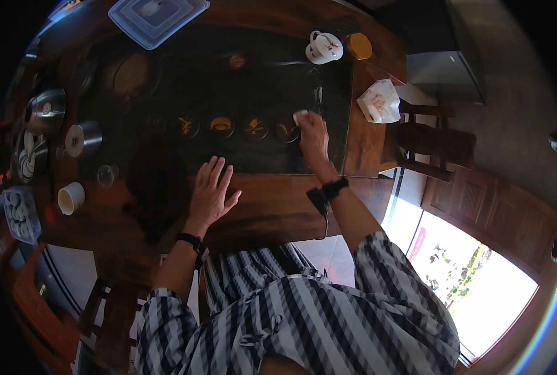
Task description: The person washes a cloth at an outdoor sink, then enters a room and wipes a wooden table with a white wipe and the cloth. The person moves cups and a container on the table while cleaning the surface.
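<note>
My right hand (314,136) is closed around a small white wad, perhaps tissue or cloth, at the right part of a dark slab (259,157) set in a wooden table. The wad (300,117) shows at my fingertips, beside a round dark inlay with a gold design (287,130). Several such round designs run in a row to the left, among them one like a ring (221,125). My left hand (212,192) rests palm down with fingers spread, across the slab's near edge and the wood, holding nothing.
A lidded white mug (324,48), a yellow-lidded jar (360,46) and a white paper tray (379,103) stand at the right. A plastic box (159,18) lies at the far edge. Metal pots (84,138), a white cup (71,198) and a clear glass (108,174) stand left.
</note>
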A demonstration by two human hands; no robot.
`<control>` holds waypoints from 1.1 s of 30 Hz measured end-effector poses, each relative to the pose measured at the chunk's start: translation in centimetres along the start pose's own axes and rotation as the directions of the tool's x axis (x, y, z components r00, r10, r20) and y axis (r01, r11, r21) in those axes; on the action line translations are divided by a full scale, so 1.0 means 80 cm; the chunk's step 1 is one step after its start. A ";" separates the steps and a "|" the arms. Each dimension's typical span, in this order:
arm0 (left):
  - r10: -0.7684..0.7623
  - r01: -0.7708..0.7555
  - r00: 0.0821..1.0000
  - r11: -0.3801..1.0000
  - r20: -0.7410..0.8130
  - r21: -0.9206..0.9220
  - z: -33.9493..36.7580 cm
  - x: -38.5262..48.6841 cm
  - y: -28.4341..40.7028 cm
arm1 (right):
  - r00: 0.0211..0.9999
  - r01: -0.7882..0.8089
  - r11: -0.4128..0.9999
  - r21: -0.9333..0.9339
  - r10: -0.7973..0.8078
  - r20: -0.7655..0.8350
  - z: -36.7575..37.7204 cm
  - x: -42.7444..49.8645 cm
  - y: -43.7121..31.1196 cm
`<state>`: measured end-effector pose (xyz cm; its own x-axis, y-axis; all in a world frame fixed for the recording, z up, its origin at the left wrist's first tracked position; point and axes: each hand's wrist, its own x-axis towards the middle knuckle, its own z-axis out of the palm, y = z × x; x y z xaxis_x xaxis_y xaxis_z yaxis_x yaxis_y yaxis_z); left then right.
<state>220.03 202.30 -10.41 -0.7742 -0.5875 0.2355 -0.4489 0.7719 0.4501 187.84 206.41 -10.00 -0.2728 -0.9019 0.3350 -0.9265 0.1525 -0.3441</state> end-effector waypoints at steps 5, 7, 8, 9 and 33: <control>-0.004 0.004 1.000 1.000 0.001 0.006 0.001 -0.003 -0.001 | 0.946 0.233 0.882 0.409 -0.304 0.116 0.043 0.094 0.004; -0.020 0.020 0.999 1.000 0.028 0.021 0.002 -0.003 -0.002 | 0.919 0.186 0.914 0.360 -0.292 0.266 0.023 0.100 0.004; -0.014 0.014 1.000 1.000 0.020 0.018 0.003 -0.003 -0.002 | 0.911 0.211 0.951 0.227 -0.275 0.306 0.011 0.103 0.006; -0.016 0.016 1.000 1.000 0.022 0.017 0.004 -0.003 -0.002 | 0.946 0.117 0.983 0.139 -0.153 0.285 -0.004 0.097 0.006; -0.027 0.026 0.999 0.999 0.021 0.029 0.008 -0.006 -0.004 | 0.999 0.012 0.983 0.184 -0.003 -0.050 0.017 0.080 -0.023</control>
<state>220.26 202.46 -11.22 -0.7709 -0.6030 0.2052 -0.4820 0.7629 0.4309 188.17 199.77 -8.42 -0.2827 -0.8809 0.3796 -0.8663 0.0645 -0.4953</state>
